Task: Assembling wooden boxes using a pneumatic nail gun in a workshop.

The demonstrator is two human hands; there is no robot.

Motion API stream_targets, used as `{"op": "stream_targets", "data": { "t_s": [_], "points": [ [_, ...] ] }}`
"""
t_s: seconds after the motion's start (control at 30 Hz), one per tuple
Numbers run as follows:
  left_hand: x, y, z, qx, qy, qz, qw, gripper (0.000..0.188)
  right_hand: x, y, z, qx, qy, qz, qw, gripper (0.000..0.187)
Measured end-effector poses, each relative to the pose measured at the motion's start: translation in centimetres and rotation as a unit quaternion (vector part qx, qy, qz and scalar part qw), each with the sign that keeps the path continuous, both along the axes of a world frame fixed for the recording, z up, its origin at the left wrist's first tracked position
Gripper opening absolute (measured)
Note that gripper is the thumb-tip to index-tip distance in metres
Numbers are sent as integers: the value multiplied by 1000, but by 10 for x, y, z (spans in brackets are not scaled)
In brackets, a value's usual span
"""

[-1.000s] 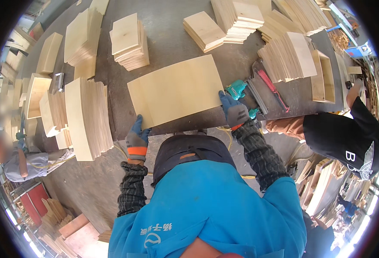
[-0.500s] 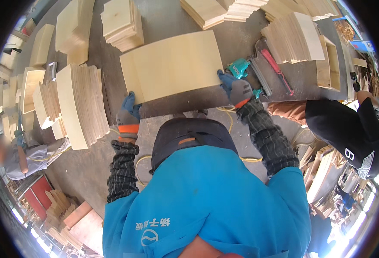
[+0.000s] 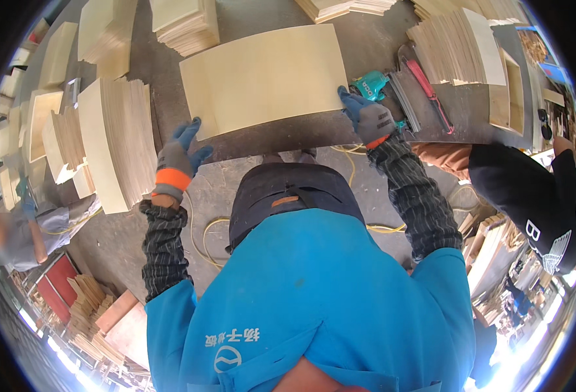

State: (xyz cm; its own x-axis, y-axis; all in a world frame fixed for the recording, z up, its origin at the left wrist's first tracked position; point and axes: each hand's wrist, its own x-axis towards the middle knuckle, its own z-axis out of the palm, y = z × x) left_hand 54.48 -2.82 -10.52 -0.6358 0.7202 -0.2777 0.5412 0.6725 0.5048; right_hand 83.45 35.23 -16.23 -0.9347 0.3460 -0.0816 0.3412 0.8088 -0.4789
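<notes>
A large pale plywood board (image 3: 268,78) lies flat on the grey workbench (image 3: 379,39) in front of me. My right hand (image 3: 369,117), in a grey and blue glove, grips the board's near right corner. My left hand (image 3: 180,157), gloved the same with an orange cuff, rests against the board's near left corner with its fingers spread. My blue jacket and dark cap fill the lower middle of the view.
Stacks of plywood pieces (image 3: 118,144) stand on the left, and more stacks (image 3: 183,26) at the back. A teal power tool (image 3: 369,85), a red-handled tool (image 3: 428,91) and an open wooden box (image 3: 507,91) lie to the right. One person in black (image 3: 523,189) is on the right. A yellow hose (image 3: 209,228) crosses the floor.
The board, between both hands, now sits closer and larger in view. My left hand has opened its fingers at the left corner. The right hand stays on the right corner.
</notes>
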Motion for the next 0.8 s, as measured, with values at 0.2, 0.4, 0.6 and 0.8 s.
{"op": "stream_targets", "data": {
  "t_s": [0.2, 0.4, 0.6, 0.8],
  "points": [
    [50, 89, 37, 135, 152, -108, 973, 69, -2, -2, 15, 29, -4, 27, 999, 56],
    [80, 173, -40, 202, 181, -232, 934, 51, -2, 0, 12, 22, 12, 36, 999, 54],
    [79, 178, -59, 252, 198, -202, 926, 37, 39, 32, -4, -46, 88, -118, 988, 60],
    [87, 181, -62, 265, 200, -191, 924, 37, 63, 42, -70, 146, -147, -244, 947, 112]
  ]
}}
